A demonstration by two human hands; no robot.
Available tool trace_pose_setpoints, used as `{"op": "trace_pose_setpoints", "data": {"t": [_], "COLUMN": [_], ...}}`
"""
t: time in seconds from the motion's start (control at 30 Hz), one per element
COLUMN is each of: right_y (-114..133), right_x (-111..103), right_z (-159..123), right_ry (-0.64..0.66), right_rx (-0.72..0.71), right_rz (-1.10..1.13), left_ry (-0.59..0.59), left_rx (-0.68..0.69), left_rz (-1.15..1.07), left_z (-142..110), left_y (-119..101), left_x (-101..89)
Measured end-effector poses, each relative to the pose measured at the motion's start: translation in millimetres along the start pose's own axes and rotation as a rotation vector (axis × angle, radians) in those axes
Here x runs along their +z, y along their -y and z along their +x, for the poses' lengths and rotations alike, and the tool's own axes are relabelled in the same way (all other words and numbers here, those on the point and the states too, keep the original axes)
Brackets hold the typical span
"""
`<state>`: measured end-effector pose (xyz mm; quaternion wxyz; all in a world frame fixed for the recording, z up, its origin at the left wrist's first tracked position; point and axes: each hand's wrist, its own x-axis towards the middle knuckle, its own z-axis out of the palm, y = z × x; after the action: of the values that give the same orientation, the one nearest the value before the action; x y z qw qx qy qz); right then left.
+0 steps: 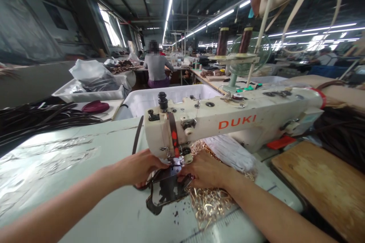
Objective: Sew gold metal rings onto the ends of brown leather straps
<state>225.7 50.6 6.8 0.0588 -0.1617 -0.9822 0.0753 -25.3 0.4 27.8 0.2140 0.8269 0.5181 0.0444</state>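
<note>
A white sewing machine [199,117] marked DUKI stands in front of me, a small light glowing at its needle area. To the left of the needle, my left hand [142,168] has its fingers closed on a dark narrow strap [138,134], which rises behind the machine head. My right hand [207,169] is bent at the right side of the needle, fingers closed beside a small dark shiny piece [188,179]; what they grip is mostly hidden. Below both hands lies the worn dark metal bed plate [167,190].
Gold-coloured metal hardware [209,205] lies in clear plastic right of the plate. A white bin [173,93] stands behind the machine. Dark strips [31,121] are piled left, a wooden board [322,186] sits right. Thread cones [222,41] stand above. A person [156,66] sits further back.
</note>
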Motion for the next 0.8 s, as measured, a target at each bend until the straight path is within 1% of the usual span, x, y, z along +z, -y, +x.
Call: {"op": "trace_pose_setpoints", "data": {"t": [0.07, 0.1, 0.13, 0.17, 0.23, 0.3, 0.4, 0.47, 0.57, 0.63, 0.7, 0.8], "right_y": [0.0, 0.0, 0.0, 0.0, 0.2, 0.8, 1.9, 2.4, 2.3, 1.9, 1.5, 0.5], "right_x": [-0.3, -0.4, -0.4, -0.5, -0.5, -0.8, -1.5, -2.2, -4.1, -5.4, -6.0, -4.9], "right_z": [0.0, 0.0, 0.0, 0.0, 0.0, 0.1, 0.7, 0.9, 0.4, -0.4, -0.9, 0.8], "right_ry": [0.001, -0.003, -0.008, -0.015, -0.024, -0.022, 0.006, 0.018, 0.010, 0.009, 0.009, -0.005], "right_rx": [0.018, 0.025, 0.031, 0.034, 0.032, 0.028, 0.048, 0.065, 0.070, 0.071, 0.067, 0.086], "right_rz": [-0.013, -0.021, -0.028, -0.032, -0.029, -0.020, -0.014, -0.014, -0.023, -0.031, -0.031, -0.042], "left_ry": [0.201, 0.284, 0.324, 0.323, 0.237, 0.075, -0.123, -0.231, -0.419, -0.534, -0.592, -0.559], "left_rx": [-0.057, -0.087, -0.106, -0.116, -0.110, -0.060, 0.103, 0.165, 0.148, 0.115, 0.096, 0.163], "left_rz": [-0.125, -0.177, -0.200, -0.190, -0.108, 0.020, 0.216, 0.350, 0.539, 0.647, 0.709, 0.735], "left_z": [-1.1, -2.4, -4.3, -6.5, -11.9, -17.3, -21.7, -20.1, -12.1, -7.1, -6.0, -13.4], "left_y": [9.5, 11.8, 12.3, 11.2, 5.9, 0.5, -2.6, -4.1, -14.1, -26.3, -39.2, -49.4], "left_x": [-10.0, -12.4, -13.0, -11.5, -2.9, 12.7, 46.1, 71.4, 104.5, 118.0, 124.2, 127.0]}}
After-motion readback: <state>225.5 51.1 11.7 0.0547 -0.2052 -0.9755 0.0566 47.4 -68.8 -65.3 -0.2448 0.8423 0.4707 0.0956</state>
